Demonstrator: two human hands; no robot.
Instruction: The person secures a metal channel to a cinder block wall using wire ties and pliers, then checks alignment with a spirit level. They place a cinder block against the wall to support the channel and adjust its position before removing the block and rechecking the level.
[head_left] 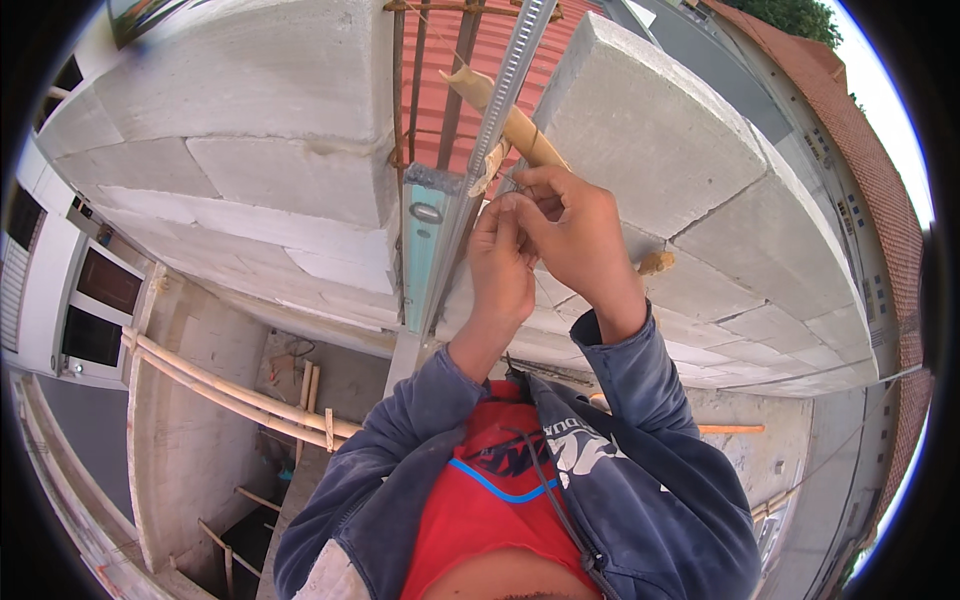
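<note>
My left hand (pixel 503 260) and my right hand (pixel 582 225) meet in front of me, fingertips pinched together on a thin dark strand that looks like wire (pixel 513 183). Most of it is hidden by the fingers. Just beyond my fingertips, a split bamboo piece (pixel 535 143) lies slanting across the gap between two block walls, behind a perforated metal strip (pixel 512 75). The strip runs upright beside my left hand. Against it stands a teal spirit level (pixel 421 250), its oval opening near the top.
Grey block walls rise on the left (pixel 280 90) and right (pixel 650 120). Rusty reinforcing bars (pixel 420 90) stand in the gap before a red corrugated roof (pixel 545 75). Bamboo poles (pixel 240 390) span a deep opening at lower left. A wooden stub (pixel 656 263) juts from the right wall.
</note>
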